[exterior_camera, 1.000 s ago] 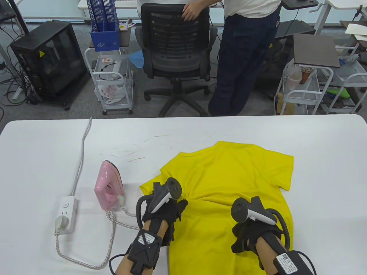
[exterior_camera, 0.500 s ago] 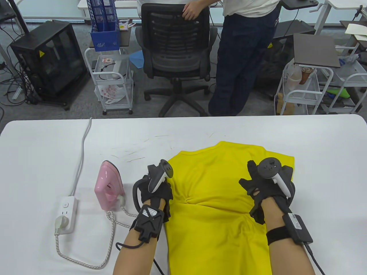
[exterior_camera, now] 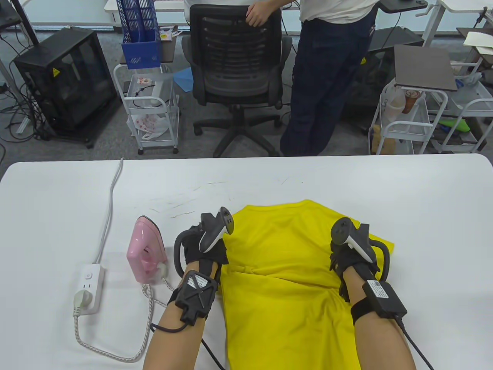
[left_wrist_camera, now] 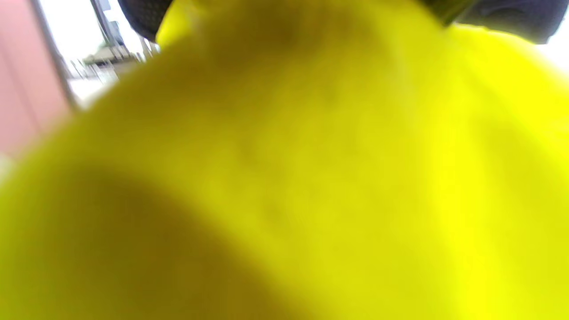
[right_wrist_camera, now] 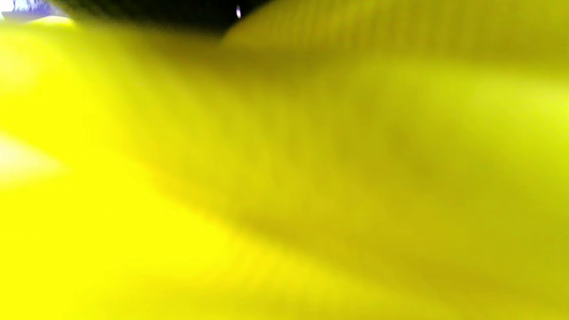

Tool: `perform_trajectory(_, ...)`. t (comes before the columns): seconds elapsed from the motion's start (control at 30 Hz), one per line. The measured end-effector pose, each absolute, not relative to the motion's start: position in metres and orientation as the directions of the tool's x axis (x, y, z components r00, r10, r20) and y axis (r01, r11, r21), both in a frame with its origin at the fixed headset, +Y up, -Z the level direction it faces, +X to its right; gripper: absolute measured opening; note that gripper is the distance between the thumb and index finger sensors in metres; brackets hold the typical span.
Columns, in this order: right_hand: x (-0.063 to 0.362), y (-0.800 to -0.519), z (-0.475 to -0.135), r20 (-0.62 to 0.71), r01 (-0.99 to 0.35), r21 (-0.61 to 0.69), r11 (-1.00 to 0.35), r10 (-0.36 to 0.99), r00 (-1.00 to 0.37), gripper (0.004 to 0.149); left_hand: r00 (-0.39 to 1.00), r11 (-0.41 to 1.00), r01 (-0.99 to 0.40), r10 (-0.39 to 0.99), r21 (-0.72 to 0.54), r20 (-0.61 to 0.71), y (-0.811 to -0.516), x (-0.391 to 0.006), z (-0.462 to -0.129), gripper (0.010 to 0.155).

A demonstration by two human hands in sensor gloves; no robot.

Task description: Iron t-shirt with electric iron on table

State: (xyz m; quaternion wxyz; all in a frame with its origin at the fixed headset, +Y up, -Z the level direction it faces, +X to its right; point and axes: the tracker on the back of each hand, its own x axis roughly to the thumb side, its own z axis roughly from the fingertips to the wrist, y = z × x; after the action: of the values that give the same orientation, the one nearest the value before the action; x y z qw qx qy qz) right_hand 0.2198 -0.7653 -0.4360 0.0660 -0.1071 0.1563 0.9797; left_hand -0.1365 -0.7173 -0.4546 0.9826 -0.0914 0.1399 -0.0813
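Note:
A yellow t-shirt lies on the white table, its hem hanging over the near edge. My left hand grips the shirt's left sleeve area, which is bunched under it. My right hand grips the shirt at the right shoulder; part of the right sleeve shows beyond it. A pink electric iron stands on the table just left of my left hand, untouched. Both wrist views are blurred and filled with yellow fabric; the iron shows as a pink patch at the left wrist view's left edge.
A white power strip lies left of the iron, with the iron's braided cord looping along the near edge. Behind the table stand an office chair, a person and carts.
Both hands moved up from the shirt's middle to its shoulders and closed on the fabric. The shirt's top edge has slid toward me and the left sleeve has disappeared under my left hand.

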Motion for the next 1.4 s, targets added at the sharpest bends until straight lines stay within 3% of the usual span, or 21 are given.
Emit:
perform_trajectory(0.07,0.208,-0.762,-0.431,-0.173,-0.188,0.385,-0.904,0.130,-0.976,0.042,0.901,0.943,0.283,-0.325,-0.177,-0.286,-0.707,-0.140,-0.454,0.043)
perform_trajectory(0.13,0.196,-0.757,-0.426,-0.136,-0.221,0.365,-0.905,0.183,-0.974,0.042,0.864,0.920,0.368,-0.392,-0.136,-0.317,-0.702,-0.144,-0.455,0.044)
perform_trajectory(0.2,0.190,-0.754,-0.424,-0.119,-0.204,0.282,-0.937,0.177,-0.977,0.043,0.894,0.944,0.294,-0.326,-0.148,-0.308,-0.704,-0.147,-0.456,0.047)
perform_trajectory(0.27,0.188,-0.756,-0.425,-0.116,-0.157,0.271,-0.950,0.129,-0.985,0.043,0.948,0.974,0.078,-0.138,-0.212,-0.285,-0.718,-0.152,-0.460,0.051)
perform_trajectory(0.3,0.188,-0.758,-0.426,-0.124,-0.146,0.270,-0.952,0.115,-0.986,0.045,0.947,0.975,0.041,-0.108,-0.220,-0.303,-0.723,-0.151,-0.461,0.056)
perform_trajectory(0.4,0.191,-0.757,-0.428,-0.155,-0.073,0.267,-0.961,0.032,-0.987,0.058,0.947,0.963,0.138,-0.197,-0.232,-0.256,-0.733,-0.141,-0.459,0.068)
perform_trajectory(0.47,0.192,-0.752,-0.431,-0.157,-0.069,0.154,-0.986,0.044,-0.987,0.063,0.964,0.975,0.128,-0.166,-0.183,-0.208,-0.732,-0.133,-0.455,0.062)
perform_trajectory(0.5,0.192,-0.750,-0.434,-0.143,-0.087,0.132,-0.987,0.068,-0.987,0.062,0.987,0.983,0.061,-0.085,-0.173,-0.136,-0.732,-0.125,-0.454,0.057)
perform_trajectory(0.6,0.184,-0.760,-0.443,-0.047,-0.175,0.227,-0.958,0.169,-0.984,0.054,0.999,0.957,-0.039,0.041,-0.287,-0.001,-0.737,-0.108,-0.456,0.045)
perform_trajectory(0.67,0.180,-0.771,-0.448,-0.080,-0.149,0.292,-0.945,0.131,-0.988,0.052,1.000,0.918,-0.031,0.031,-0.394,-0.008,-0.748,-0.101,-0.460,0.054)
perform_trajectory(0.73,0.182,-0.774,-0.453,-0.104,-0.143,0.260,-0.955,0.120,-0.987,0.056,0.999,0.893,0.026,-0.041,-0.450,-0.022,-0.756,-0.099,-0.467,0.061)
perform_trajectory(0.8,0.186,-0.779,-0.460,-0.150,-0.203,0.327,-0.923,0.162,-0.975,0.068,0.998,0.901,0.025,-0.051,-0.433,-0.049,-0.762,-0.096,-0.474,0.075)
perform_trajectory(0.87,0.196,-0.788,-0.469,-0.205,-0.242,0.437,-0.866,0.166,-0.965,0.076,0.993,0.843,0.048,-0.097,-0.535,-0.062,-0.772,-0.094,-0.486,0.086)
perform_trajectory(0.93,0.205,-0.795,-0.475,-0.243,-0.306,0.465,-0.831,0.212,-0.946,0.081,0.995,0.826,0.003,-0.058,-0.563,-0.080,-0.781,-0.096,-0.497,0.090)
perform_trajectory(1.07,0.221,-0.794,-0.474,-0.279,-0.450,0.395,-0.801,0.362,-0.889,0.081,0.977,0.825,-0.211,0.163,-0.525,-0.137,-0.789,-0.105,-0.505,0.087)
perform_trajectory(1.23,0.223,-0.768,-0.454,-0.154,-0.349,0.261,-0.900,0.318,-0.935,0.076,0.991,0.914,-0.133,0.115,-0.385,-0.070,-0.765,-0.119,-0.480,0.077)
perform_trajectory(1.33,0.218,-0.761,-0.441,-0.119,-0.262,0.292,-0.920,0.237,-0.964,0.070,0.998,0.936,-0.060,0.054,-0.346,-0.027,-0.753,-0.128,-0.457,0.073)
perform_trajectory(1.4,0.216,-0.761,-0.433,-0.094,-0.239,0.294,-0.925,0.221,-0.971,0.074,1.000,0.934,-0.022,0.026,-0.356,0.007,-0.753,-0.131,-0.445,0.075)
